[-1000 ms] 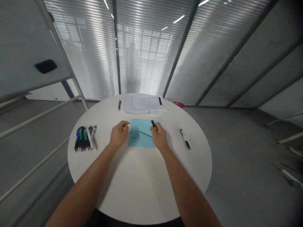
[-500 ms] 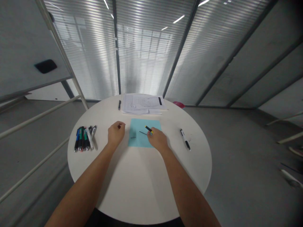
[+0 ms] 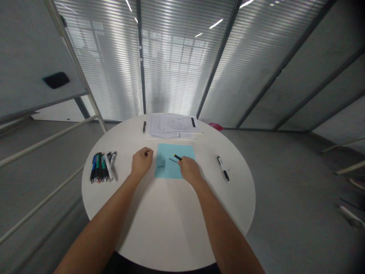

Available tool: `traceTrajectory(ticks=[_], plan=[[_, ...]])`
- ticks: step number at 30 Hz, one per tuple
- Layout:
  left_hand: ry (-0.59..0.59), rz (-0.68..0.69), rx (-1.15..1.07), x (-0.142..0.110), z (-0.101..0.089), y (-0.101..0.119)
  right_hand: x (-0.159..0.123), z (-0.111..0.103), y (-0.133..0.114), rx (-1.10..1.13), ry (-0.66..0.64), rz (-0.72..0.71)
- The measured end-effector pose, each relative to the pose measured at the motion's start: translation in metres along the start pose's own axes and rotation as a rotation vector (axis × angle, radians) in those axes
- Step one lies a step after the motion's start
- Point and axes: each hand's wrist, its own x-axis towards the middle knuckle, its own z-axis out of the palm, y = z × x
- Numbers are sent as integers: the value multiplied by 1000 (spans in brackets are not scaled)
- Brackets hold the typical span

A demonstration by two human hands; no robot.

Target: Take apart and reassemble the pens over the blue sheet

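My right hand [image 3: 190, 170] rests on the lower right of a pale blue square paper sheet [image 3: 168, 171], closed at the fingertips on a slim yellow-and-black tool [image 3: 177, 157]. A thin black shaft [image 3: 172, 160] lies just beyond it on the sheet; I cannot tell whether they join. My curled left hand [image 3: 142, 161] sits just off the sheet's left edge. The round white tabletop [image 3: 171, 209] carries a bundle of multicoloured pens [image 3: 101, 167] near its left edge, a white-and-black pen [image 3: 223, 168] near its right edge, and stacked printed papers [image 3: 171, 125] at its far edge.
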Motion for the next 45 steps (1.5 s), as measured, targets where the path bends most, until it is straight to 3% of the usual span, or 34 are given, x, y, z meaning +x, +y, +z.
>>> traceTrajectory(ticks=[4,8,11,16,23,32,45], plan=[[-77,37,-144,-2,1,4,4,-4,-1,152,104,-13],[-268,102,-357,-8,3,15,7,-8,-5,484,194,-48],[-377,129,-398,-13,4,23,4,-8,-13,645,194,-105],[-469,137,-437,-18,7,25,-1,-3,-25,674,158,-204],[-389,41,-547,-15,8,24,-6,-9,-26,667,146,-234],[-212,-230,-877,-6,-3,32,-10,-11,-22,559,68,-305],[-294,-278,-972,-7,2,30,-14,-16,-26,604,26,-383]])
